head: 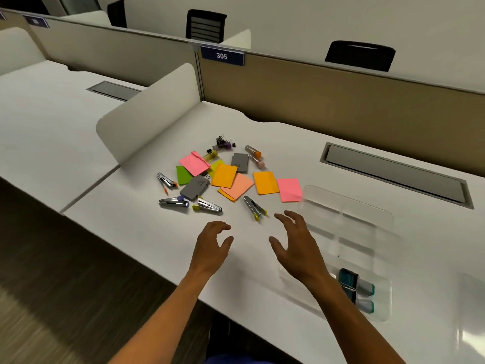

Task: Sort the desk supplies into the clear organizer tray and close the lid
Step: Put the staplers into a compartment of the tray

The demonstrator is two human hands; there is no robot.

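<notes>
White desk (147, 232) under me, and on my far left I've got four small staplers: one by the green sticky note (183, 174), two (173, 201) lying end to end, a fourth (254, 207) just ahead of my right fingers. Pink, orange and green notes fan out mid-desk with two grey cases (194, 188). My left hand (211, 249) hovers, fingers loosely curled, holding nothing. Right hand (295, 245) is spread wide, empty too. Furthest right, the clear organizer tray (367, 219) sits lidless, two teal-capped items (366, 287) in its near compartment.

Both hands, left (212, 244) and right (294, 241), hover empty before scattered supplies (223, 174).
</notes>
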